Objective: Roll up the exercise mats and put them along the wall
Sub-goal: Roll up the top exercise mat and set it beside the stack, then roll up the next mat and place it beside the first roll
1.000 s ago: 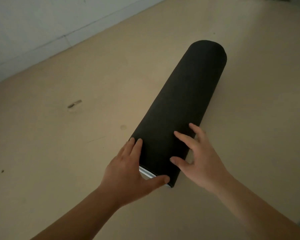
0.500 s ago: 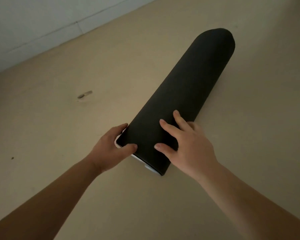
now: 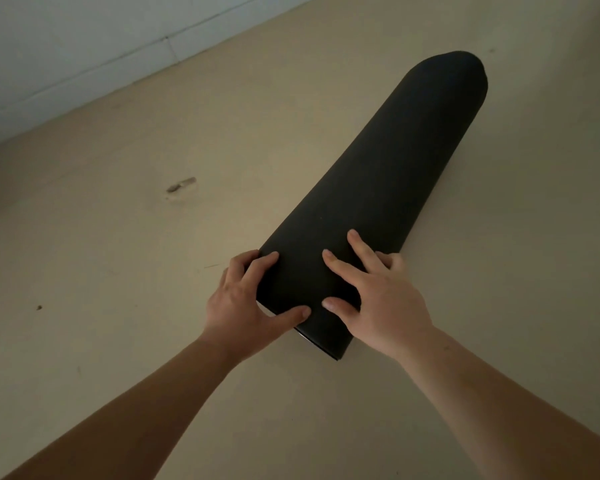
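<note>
A black mat lies rolled into a thick, tight cylinder on the floor, running from the near middle of the room out to the far right, its far end rounded off in shadow. Its skin looks matte and finely grained, foam-like, and at the near end a thin pale sliver of the inner layers shows along the rim. The left hand clasps the near end from the left, fingers curled against the roll's flank and the thumb laid across the top close to the rim. The right hand lies on top of the same end just beside it, fingers splayed and fairly straight, pressing down, with the outer fingers draped over the right side. The floor is smooth and tan, marked by a pale scuff to the left of the roll and a small dark speck nearer. A pale wall with faint seams stands at the far left, well apart from the mat.
</note>
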`<state>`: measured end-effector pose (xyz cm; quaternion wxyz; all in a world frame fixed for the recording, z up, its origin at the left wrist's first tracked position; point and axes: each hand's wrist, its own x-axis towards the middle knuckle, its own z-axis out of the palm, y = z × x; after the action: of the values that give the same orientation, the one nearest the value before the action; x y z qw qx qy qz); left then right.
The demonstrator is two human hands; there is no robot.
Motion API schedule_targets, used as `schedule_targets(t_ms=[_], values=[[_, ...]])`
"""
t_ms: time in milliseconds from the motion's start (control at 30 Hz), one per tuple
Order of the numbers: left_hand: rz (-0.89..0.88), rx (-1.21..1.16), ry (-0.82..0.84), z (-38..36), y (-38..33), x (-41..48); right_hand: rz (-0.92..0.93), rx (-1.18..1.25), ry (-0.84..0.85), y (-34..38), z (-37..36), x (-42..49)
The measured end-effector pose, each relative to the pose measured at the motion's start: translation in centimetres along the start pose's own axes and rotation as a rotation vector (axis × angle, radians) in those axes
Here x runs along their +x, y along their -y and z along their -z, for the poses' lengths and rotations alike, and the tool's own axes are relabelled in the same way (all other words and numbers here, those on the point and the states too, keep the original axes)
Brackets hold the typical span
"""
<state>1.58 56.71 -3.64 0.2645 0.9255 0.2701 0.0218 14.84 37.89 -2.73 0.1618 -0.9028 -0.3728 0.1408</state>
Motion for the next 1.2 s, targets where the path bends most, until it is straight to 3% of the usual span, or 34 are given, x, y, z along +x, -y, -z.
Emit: schedule_targets(t_ms=[167, 333, 733, 900, 1000, 1200], values=[[-0.009, 0.001, 0.053, 1.0, -1.2, 0.0, 0.024, 0.141, 0.192, -1.0, 2.2, -0.7], [-0.09, 0.095, 0.031, 3.1, -3.3, 0.2, 0.017, 0.219, 0.125, -0.9, 3.9, -3.0], [-0.188, 0.121, -0.006, 4.4, -5.4, 1.3, -0.054, 0.222, 0.199, -0.5, 5.4, -5.4], [-0.39, 0.112, -0.049, 3.9, -9.0, -0.5, -0.114, 0.163, 0.164, -2.8, 6.3, -7.1], [-0.515, 0.04, 0.015, 1.4, -13.1, -2.4, -0.194, 0.113, 0.138, -6.4, 7.1, -9.7], [-0.695, -0.01, 0.333, -8.5, -21.7, -7.3, -0.473, 0.027, 0.186, -14.8, 9.1, -20.8]])
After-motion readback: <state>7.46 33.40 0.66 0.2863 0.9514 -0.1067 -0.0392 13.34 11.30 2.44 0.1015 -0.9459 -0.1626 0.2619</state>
